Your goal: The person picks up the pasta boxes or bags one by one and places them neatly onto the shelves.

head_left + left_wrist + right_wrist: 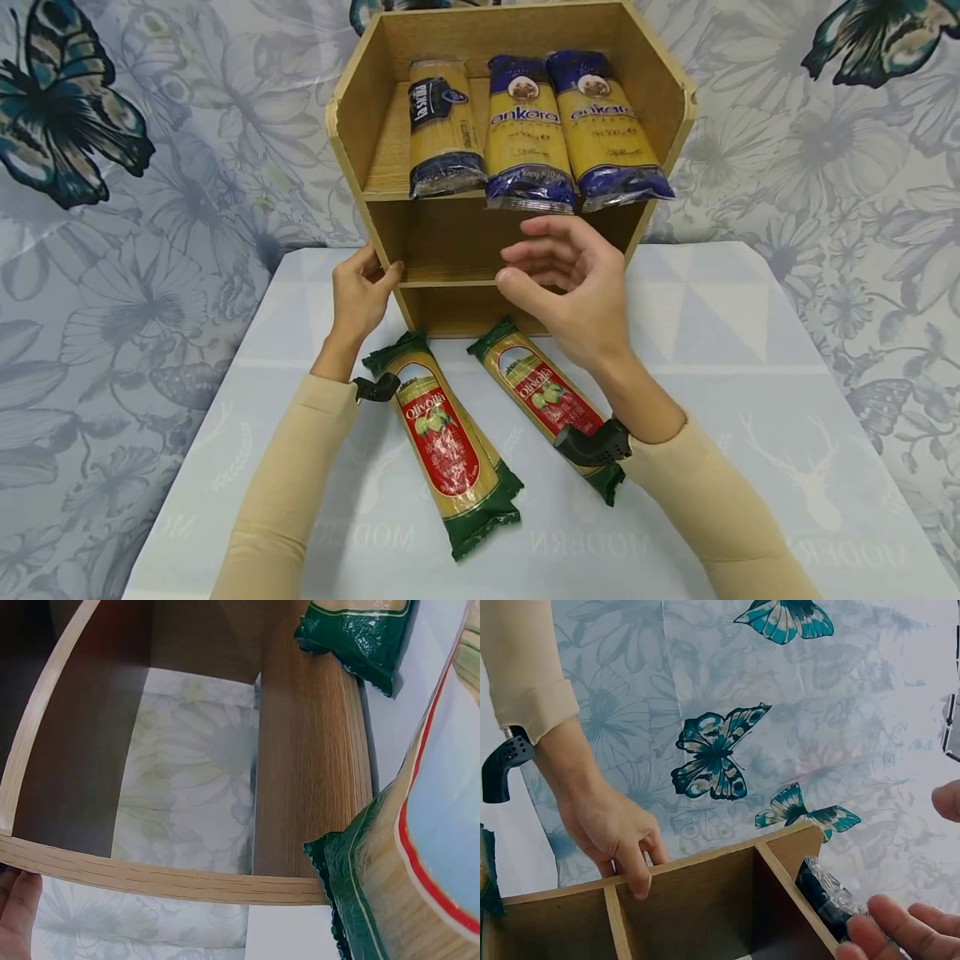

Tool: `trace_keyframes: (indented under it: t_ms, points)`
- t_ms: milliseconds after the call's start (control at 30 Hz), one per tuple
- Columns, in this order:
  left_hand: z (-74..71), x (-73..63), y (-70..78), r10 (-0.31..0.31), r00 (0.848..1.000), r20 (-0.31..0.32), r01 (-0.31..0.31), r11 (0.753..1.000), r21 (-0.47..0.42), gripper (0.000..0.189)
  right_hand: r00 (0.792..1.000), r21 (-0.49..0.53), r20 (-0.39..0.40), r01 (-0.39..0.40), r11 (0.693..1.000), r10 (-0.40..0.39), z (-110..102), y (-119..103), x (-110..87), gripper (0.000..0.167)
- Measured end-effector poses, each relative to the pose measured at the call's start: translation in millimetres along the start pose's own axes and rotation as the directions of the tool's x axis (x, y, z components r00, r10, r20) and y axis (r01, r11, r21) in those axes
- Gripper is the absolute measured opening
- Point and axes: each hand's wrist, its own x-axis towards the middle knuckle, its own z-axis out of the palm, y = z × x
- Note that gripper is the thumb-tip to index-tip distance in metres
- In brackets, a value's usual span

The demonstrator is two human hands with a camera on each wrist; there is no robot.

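A small wooden shelf (pixel 495 29) stands at the back of the table. My left hand (pixel 358 293) grips its left side panel, thumb on the front edge; the right wrist view shows the same hold. In front of the middle compartment hovers my right hand (pixel 581 292), fingers loosely bent, holding nothing. Just above it, two blue-and-yellow pasta packs (pixel 527 137) lie on the top shelf beside a spaghetti pack (pixel 444 133) with a dark label. Green-ended pasta packs (pixel 442 442) lie overlapped on the table near my left wrist. Another green-ended pack (pixel 536 379) lies under my right wrist.
A pale patterned cloth (pixel 750 467) covers the table. Behind it hangs a floral backdrop (pixel 750 167) with large butterflies. Below the top shelf are two lower compartments; the left wrist view shows the backdrop through an opening in the shelf.
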Motion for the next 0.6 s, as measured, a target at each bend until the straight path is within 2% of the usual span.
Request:
trace_keyframes:
  t_ms: [233,333,600]
  points:
    - [-0.3,0.0,0.5,0.007,1.000,0.007,-0.007,1.000,-0.008,0.040,0.989,-0.044,0.138,-0.044,0.998,0.050,-21.6,4.1,-19.9,0.056]
    - [-0.2,0.2,0.7,0.008,1.000,0.009,-0.008,1.000,-0.005,0.040,0.983,-0.058,0.171,-0.058,0.997,0.067,-30.1,5.6,-27.9,0.061]
    - [-0.5,0.1,0.7,0.003,1.000,0.007,-0.003,1.000,-0.011,0.041,0.965,-0.005,0.240,-0.109,0.994,0.107,-48.3,6.5,-44.4,0.066]
